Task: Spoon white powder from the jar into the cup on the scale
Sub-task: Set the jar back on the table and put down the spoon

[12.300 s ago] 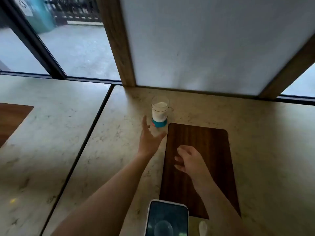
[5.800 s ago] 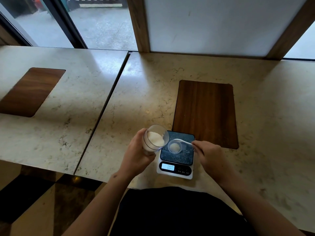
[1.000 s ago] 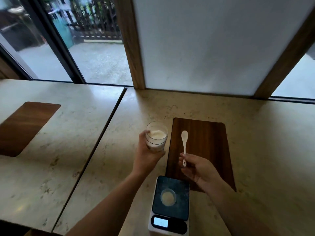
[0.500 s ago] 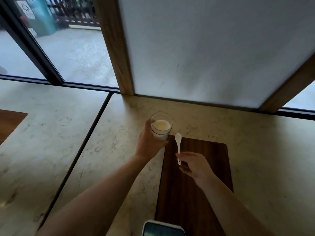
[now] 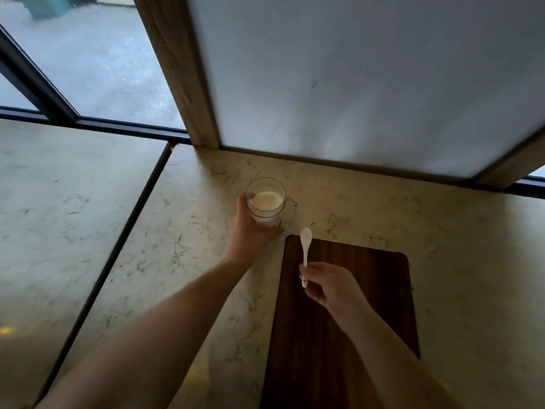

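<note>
A clear glass jar (image 5: 265, 200), partly filled with white powder, stands upright on the marble counter near the back wall. My left hand (image 5: 250, 231) is wrapped around its lower part. My right hand (image 5: 330, 286) pinches the handle end of a small white spoon (image 5: 305, 246), whose bowl points away from me over the far edge of the dark wooden inlay (image 5: 354, 290). The spoon's bowl lies just right of the jar and apart from it. The scale and the cup are out of view.
The marble counter (image 5: 177, 261) runs left across a dark seam (image 5: 118, 246) to a second slab. A wooden post (image 5: 182, 84) and a white wall panel (image 5: 354, 84) rise right behind the jar. Window glass lies at the left.
My left hand has carried the jar farther from me toward the wall. The view has tilted up, so the scale has left the bottom edge. My right hand still holds the spoon.
</note>
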